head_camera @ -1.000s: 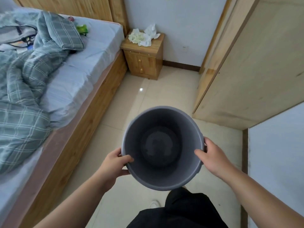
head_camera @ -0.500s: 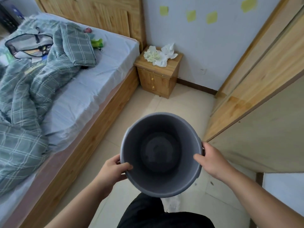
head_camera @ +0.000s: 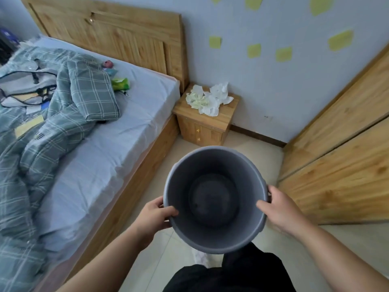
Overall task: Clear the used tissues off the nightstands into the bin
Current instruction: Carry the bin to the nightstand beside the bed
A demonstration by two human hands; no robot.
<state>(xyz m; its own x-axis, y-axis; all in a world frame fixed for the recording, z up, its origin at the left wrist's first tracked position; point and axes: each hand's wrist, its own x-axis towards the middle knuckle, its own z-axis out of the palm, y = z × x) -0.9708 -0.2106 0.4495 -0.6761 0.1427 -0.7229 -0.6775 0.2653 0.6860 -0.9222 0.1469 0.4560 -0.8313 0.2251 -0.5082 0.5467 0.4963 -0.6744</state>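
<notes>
I hold a grey round bin in front of me above the floor, and its inside looks bare. My left hand grips its left rim, thumb over the edge. My right hand grips the right rim the same way. Beyond the bin, a small wooden nightstand stands against the wall beside the bed. A pile of crumpled white tissues lies on its top.
A wooden bed with a blue sheet and a rumpled green plaid duvet fills the left. A wooden wardrobe stands on the right. A tiled floor aisle runs between them to the nightstand.
The view has moved forward and tilted up. The nightstand and tissues now appear nearer and larger. Both hands keep the same hold on the bin.
</notes>
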